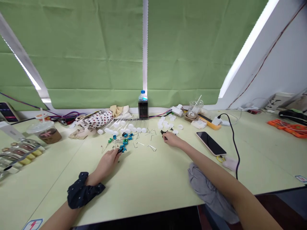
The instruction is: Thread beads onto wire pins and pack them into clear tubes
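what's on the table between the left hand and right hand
In the head view, blue pieces by the left hand, then thin metal rods, lie before the right hand.

Office-like workroom: long pale table [153,179], green blinds [96,57], black cable [238,156], drink cup [50,136].

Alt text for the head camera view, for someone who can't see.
A person's left hand is at small blue and green pieces on a pale table; the right hand is at a small black piece near round white pieces. A bottle stands behind, in front of green blinds.
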The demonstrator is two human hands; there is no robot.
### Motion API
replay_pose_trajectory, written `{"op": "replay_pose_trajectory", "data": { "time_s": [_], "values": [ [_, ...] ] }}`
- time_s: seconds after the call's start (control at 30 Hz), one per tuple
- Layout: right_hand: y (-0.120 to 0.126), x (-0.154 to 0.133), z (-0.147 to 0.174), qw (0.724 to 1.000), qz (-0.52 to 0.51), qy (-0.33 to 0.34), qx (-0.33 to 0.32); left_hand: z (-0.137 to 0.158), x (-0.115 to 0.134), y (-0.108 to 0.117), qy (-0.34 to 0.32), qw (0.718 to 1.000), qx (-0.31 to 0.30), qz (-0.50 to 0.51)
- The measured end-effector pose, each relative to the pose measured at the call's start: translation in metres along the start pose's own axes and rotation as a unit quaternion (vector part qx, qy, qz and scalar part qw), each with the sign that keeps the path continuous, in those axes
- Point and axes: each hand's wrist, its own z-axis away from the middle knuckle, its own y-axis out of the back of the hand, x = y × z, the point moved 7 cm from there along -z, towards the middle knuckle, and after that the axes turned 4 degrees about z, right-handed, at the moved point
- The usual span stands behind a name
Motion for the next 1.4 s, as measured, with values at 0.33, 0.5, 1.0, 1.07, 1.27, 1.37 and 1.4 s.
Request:
{"op": "replay_pose_trajectory", "data": {
  "time_s": [0.33,0.5,1.0,1.07,1.27,1.37,1.4],
  "values": [
    [0.003,0.012,0.018,0.990,0.052,-0.063,0.117,0.004,-0.005,-0.005,0.001,1.000,-0.020,-0.002],
    [0.011,-0.014,0.022,0.981,0.078,-0.071,0.165,0.003,-0.006,-0.006,0.003,1.000,-0.018,-0.017],
    [-0.023,-0.075,0.017,0.994,-0.032,-0.103,0.003,0.002,-0.021,0.001,0.019,0.999,0.014,-0.022],
    [-0.023,-0.079,0.018,0.995,-0.007,-0.102,-0.008,0.003,-0.019,0.003,0.014,1.000,0.020,-0.006],
    [-0.020,-0.077,0.019,0.995,-0.041,-0.092,-0.006,0.003,-0.018,0.019,0.015,0.995,0.100,0.016],
    [-0.016,-0.068,0.015,0.990,-0.115,-0.086,0.005,0.000,-0.015,0.029,0.026,0.990,0.137,0.031],
    [-0.013,-0.066,0.014,0.988,-0.132,-0.081,0.012,-0.001,-0.012,0.032,0.031,0.988,0.140,0.050]
  ]
}}
